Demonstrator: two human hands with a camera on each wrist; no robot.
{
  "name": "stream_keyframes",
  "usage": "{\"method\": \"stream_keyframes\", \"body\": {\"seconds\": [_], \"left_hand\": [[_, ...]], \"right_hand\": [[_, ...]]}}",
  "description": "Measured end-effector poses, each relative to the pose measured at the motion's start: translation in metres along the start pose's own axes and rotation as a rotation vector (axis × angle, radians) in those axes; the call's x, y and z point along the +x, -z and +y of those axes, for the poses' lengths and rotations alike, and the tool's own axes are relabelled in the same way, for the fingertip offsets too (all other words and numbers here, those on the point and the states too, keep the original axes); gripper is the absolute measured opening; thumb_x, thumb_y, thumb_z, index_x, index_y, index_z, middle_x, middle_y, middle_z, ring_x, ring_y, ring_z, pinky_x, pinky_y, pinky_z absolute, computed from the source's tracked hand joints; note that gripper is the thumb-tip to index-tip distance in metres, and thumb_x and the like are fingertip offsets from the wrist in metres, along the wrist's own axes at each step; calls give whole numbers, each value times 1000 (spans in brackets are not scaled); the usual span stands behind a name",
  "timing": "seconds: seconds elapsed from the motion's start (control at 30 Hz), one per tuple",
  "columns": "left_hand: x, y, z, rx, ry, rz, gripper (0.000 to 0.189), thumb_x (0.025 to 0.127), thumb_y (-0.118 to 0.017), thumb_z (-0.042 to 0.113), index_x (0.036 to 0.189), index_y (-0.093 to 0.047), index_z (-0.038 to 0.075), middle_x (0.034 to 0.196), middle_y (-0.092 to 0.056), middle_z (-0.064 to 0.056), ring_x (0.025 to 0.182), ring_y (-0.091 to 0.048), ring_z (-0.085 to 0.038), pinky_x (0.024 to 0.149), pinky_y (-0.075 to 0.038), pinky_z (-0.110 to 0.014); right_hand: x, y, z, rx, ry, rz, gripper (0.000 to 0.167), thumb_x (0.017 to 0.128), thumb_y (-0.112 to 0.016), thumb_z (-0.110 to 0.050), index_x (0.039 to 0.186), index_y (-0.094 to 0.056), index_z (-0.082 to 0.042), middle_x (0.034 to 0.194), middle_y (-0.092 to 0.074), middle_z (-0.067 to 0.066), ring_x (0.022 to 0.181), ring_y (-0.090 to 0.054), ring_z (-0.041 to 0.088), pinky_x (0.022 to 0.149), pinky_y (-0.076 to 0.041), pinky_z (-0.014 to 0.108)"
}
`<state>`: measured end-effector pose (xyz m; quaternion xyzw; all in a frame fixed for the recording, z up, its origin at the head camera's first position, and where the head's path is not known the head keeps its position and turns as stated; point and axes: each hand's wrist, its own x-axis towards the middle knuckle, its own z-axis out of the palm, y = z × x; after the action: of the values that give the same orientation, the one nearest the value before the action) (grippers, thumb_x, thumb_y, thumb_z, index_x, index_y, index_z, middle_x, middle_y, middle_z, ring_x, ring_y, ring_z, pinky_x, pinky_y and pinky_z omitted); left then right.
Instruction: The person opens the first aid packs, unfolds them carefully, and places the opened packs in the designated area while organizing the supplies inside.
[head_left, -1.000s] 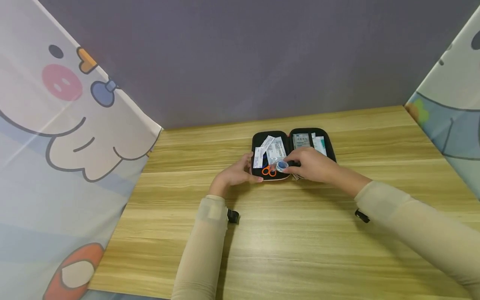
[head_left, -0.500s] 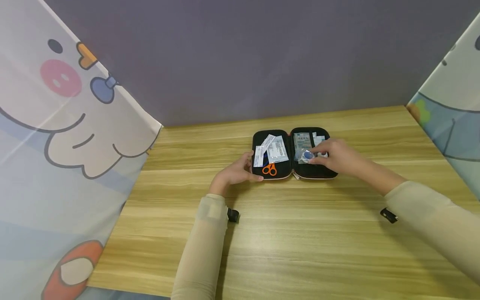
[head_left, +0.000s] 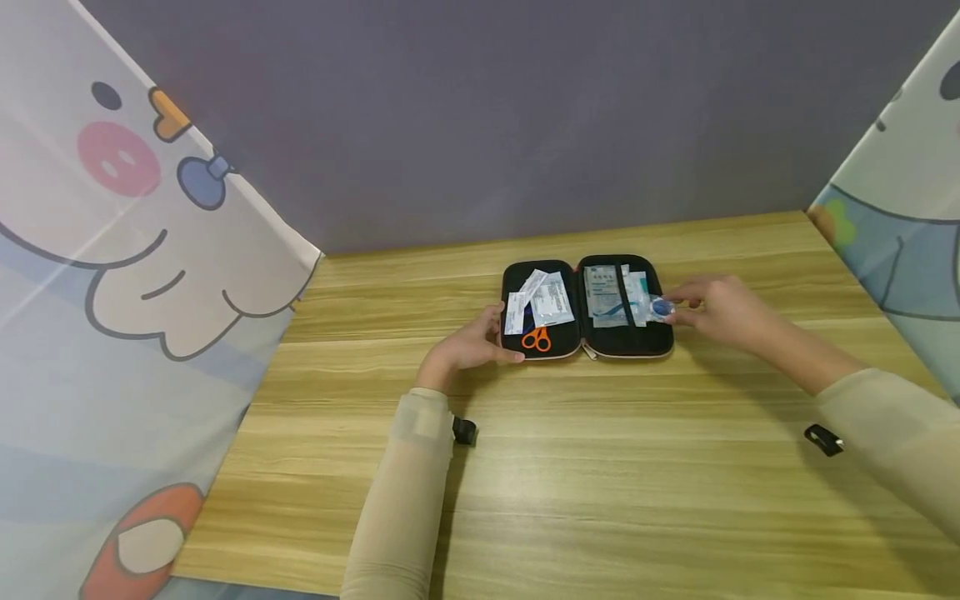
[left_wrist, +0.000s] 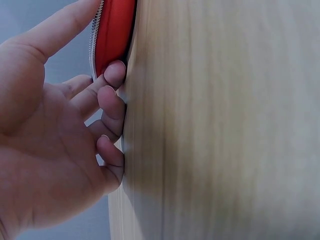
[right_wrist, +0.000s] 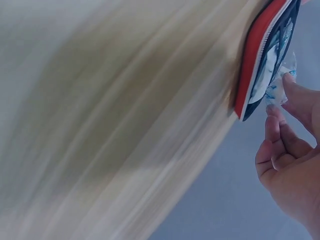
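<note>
An unzipped first-aid case (head_left: 637, 343), red outside and black inside, lies spread flat on the table. My left hand (head_left: 474, 342) holds its left side, thumb at the front corner and fingers along the edge. In the left wrist view, several curled fingertips (left_wrist: 111, 102) rest at the table beside the red shell. My right hand (head_left: 716, 308) pinches a small clear bag (head_left: 663, 308) with a round blue thing inside, over the case's right edge. Orange-handled scissors (head_left: 536, 338) and white sachets (head_left: 553, 298) lie in the left half.
Under a black elastic strap (head_left: 625, 296) in the right half sit flat packets (head_left: 602, 292). A zip pull (head_left: 590, 352) hangs at the front of the hinge. The wooden table (head_left: 585, 483) meets a grey wall (head_left: 525, 125) behind.
My right hand has carried the clear bag rightward, from above the scissors across the right half to its right edge. My left hand stays at the case's left side.
</note>
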<state>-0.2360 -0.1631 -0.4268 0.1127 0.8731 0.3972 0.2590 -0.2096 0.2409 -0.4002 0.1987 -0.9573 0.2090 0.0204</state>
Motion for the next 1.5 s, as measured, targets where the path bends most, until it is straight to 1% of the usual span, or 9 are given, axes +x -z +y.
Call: {"method": "stream_keyframes", "body": {"seconds": [0.17,0.33,0.6,0.7,0.8,0.97,1.1,1.3,1.5], "left_hand": [[1,0,-2,2,-5,7,116,87,-89,31,172,-12,16,142,-60,-16,127,-56,-29,125,-36,-51],[1,1,-2,3,-3,11,115,87,-89,31,172,-12,16,141,-60,-16,127,-55,-29,126,-35,-52],[1,0,-2,8,-6,10,115,86,-90,32,171,-14,16,139,-60,-15,124,-55,-28,124,-37,-51],[2,0,-2,11,-7,12,115,86,-90,32,171,-14,17,138,-60,-14,125,-55,-28,125,-36,-51],[2,0,-3,13,-6,12,115,86,-90,33,172,-14,17,138,-59,-14,126,-54,-28,126,-35,-52],[3,0,-4,16,-6,10,115,86,-90,34,172,-14,18,139,-59,-14,125,-55,-28,125,-36,-51],[3,1,-3,19,-7,11,116,86,-90,34,172,-14,17,140,-59,-14,126,-55,-28,126,-35,-51],[2,1,-2,17,-7,12,116,86,-90,32,171,-15,16,139,-60,-15,127,-55,-29,126,-35,-51],[1,0,-3,10,-7,12,115,86,-90,33,171,-14,17,138,-61,-14,127,-55,-28,127,-34,-51]], "right_hand": [[-5,1,4,-23,-25,1,35,92,-84,-15,123,-78,1,116,-76,26,87,-70,28,66,-51,35],[-7,1,7,-13,0,-22,36,91,-84,-13,123,-77,2,116,-75,27,87,-73,31,66,-55,38],[-8,-4,7,1,8,-68,34,92,-83,-12,123,-78,0,116,-74,24,82,-68,23,71,-54,42],[-7,-5,6,0,44,-66,32,90,-84,-12,120,-79,-1,117,-75,23,89,-71,29,78,-57,50],[-6,-6,5,-11,81,-59,30,89,-84,-12,117,-80,-2,115,-76,20,91,-72,30,83,-58,53],[-5,-9,2,-17,112,-57,30,88,-84,-9,117,-80,-1,113,-75,19,87,-71,26,79,-58,51],[-4,-10,-1,-4,110,-82,30,90,-82,-8,119,-79,0,114,-75,20,91,-70,28,80,-57,51],[-3,-13,-5,0,82,-116,33,92,-83,-12,123,-78,-1,115,-74,18,89,-67,23,76,-56,45],[-3,-18,-8,20,30,-126,33,93,-82,-14,124,-78,-3,116,-73,20,89,-65,23,74,-54,42]]}}
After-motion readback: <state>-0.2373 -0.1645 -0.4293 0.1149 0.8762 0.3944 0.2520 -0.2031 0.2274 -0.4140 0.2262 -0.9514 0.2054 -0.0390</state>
